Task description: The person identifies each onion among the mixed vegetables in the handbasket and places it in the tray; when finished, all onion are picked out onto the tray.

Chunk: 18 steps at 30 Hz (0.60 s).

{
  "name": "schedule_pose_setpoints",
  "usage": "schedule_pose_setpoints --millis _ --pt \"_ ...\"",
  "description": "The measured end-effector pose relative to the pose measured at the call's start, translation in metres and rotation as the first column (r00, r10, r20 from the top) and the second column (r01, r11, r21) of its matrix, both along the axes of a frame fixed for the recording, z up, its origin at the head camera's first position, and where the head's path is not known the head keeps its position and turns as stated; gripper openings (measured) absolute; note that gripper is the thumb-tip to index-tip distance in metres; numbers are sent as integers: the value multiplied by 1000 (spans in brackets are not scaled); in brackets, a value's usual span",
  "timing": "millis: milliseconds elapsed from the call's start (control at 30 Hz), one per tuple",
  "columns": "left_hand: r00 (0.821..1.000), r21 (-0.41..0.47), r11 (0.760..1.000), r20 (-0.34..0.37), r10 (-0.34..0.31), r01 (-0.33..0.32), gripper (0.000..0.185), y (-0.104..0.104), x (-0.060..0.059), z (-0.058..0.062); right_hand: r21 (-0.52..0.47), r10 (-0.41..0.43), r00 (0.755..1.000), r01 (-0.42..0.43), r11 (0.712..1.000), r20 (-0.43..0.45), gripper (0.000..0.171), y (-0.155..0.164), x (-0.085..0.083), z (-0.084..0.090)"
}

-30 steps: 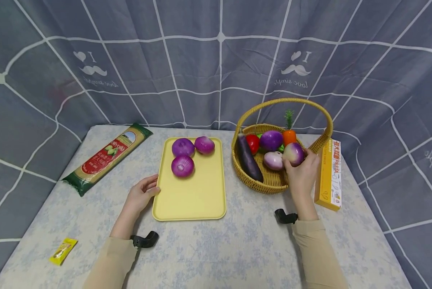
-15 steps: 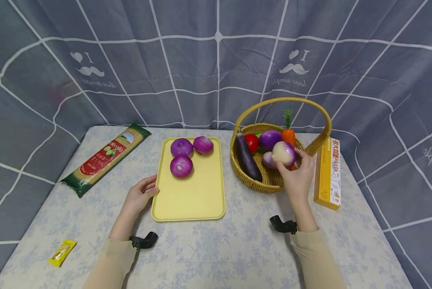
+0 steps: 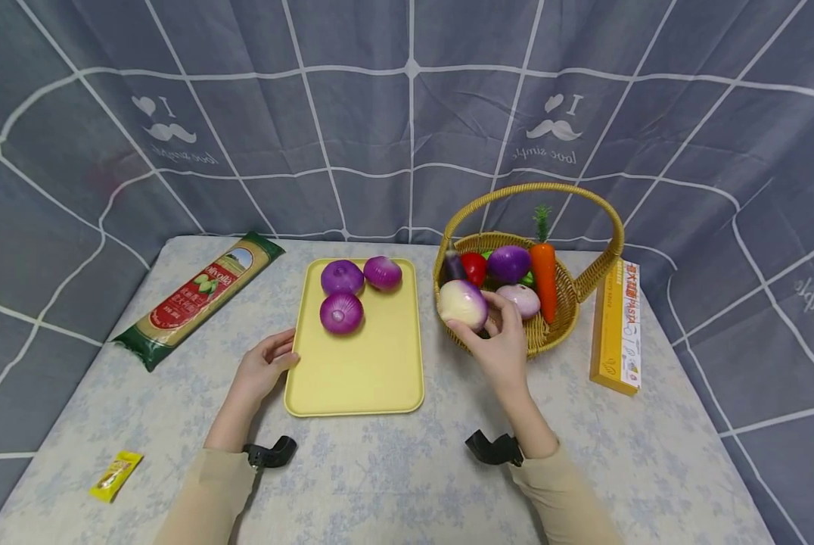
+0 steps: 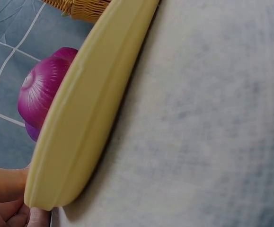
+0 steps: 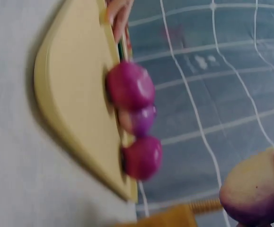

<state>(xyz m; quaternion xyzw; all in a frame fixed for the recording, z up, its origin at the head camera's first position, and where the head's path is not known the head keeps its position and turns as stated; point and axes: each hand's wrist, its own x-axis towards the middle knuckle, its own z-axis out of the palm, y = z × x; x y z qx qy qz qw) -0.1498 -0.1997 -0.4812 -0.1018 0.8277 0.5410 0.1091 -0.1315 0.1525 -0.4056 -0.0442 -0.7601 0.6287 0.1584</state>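
Head cam: R hand [image 3: 502, 341] has the white/purple turnip [image 3: 461, 304] pinched btw thumb & fingers, spread abt as wide as the turnip; turnip is over L side of basket [image 3: 565, 331], hiding part of the eggplant [image 3: 453, 265]. Good carry = firm but light pinch, lift enough to clear the rim, wrist level. L hand [image 3: 260, 371] is at tray's [image 3: 352, 378] L edge, fingers part-bent, touching; can't tell if gripping. Light steadying w/ no tipping is prob enough. L wrist cam: thumb & fingers by tray's end, tray looks flat on tablecloth [image 4: 198, 118]. R wrist cam: turnip looks higher than the 3 onions [image 5: 131, 86], fingertips partly cut off. Smooth & round, so likely rolls: any set-down shd be low, slow, well apart from onions, release only once it's stable.
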Motion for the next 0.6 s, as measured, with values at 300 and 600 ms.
schedule_pose_setpoints --millis 300,600 --pt "1000 -27 1000 5 7 -7 52 0 -1 -2 -93 160 984 -153 984 79 66 -43 -4 -10" --pt "1000 -16 1000 0 8 -8 52 1 0 -2 -177 229 948 -192 965 219 65 -74 -23 -28"
